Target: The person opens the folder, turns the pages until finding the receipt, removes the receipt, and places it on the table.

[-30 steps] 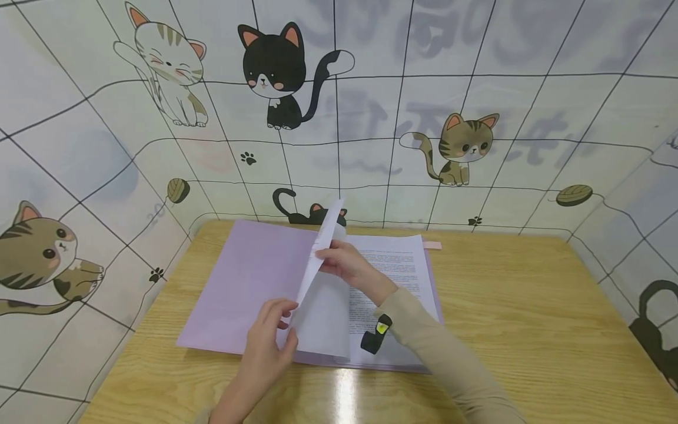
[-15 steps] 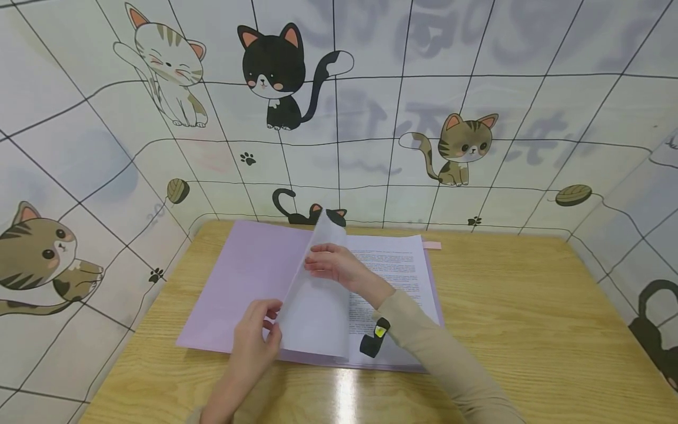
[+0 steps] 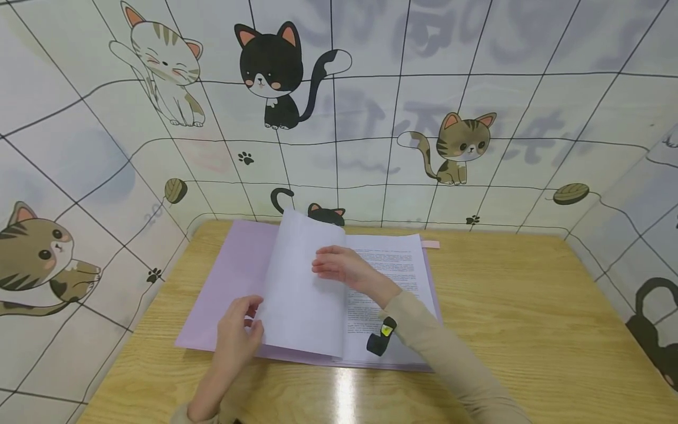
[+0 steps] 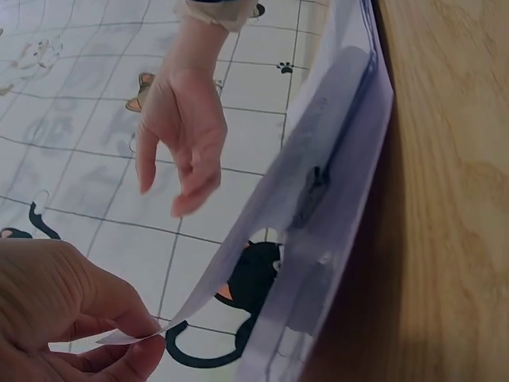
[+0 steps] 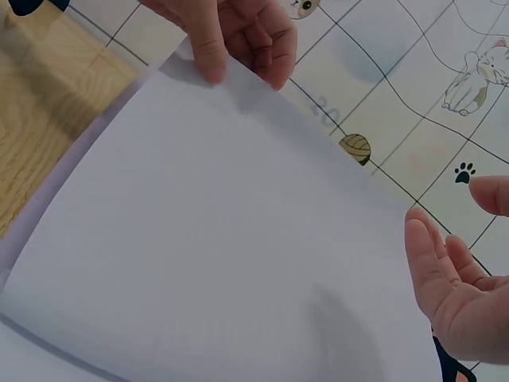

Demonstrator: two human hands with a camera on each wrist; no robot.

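Observation:
A lilac folder (image 3: 233,259) lies spread on the table with a stack of printed pages (image 3: 394,259) in its right half. One white sheet (image 3: 299,294), its blank side showing, stands lifted and leans over to the left. My left hand (image 3: 235,333) pinches the sheet's outer edge near the lower corner; thumb and fingers meet on the paper in the left wrist view. My right hand (image 3: 341,268) hovers over the sheet with loosely bent fingers, holding nothing. A dark fastener (image 4: 310,195) shows at the folder's spine in the left wrist view.
A wooden table (image 3: 508,306) carries the folder. Behind and at both sides stands a white sheet wall (image 3: 371,118) printed with cartoon cats and grid lines. A pink tab (image 3: 431,244) sticks out at the stack's upper right. A black strap (image 3: 381,335) hangs at the right sleeve.
My left hand has drawn the sheet's edge leftward, so the sheet now leans over the folder's left cover. My right hand has let go of the sheet's edge and stayed near the middle.

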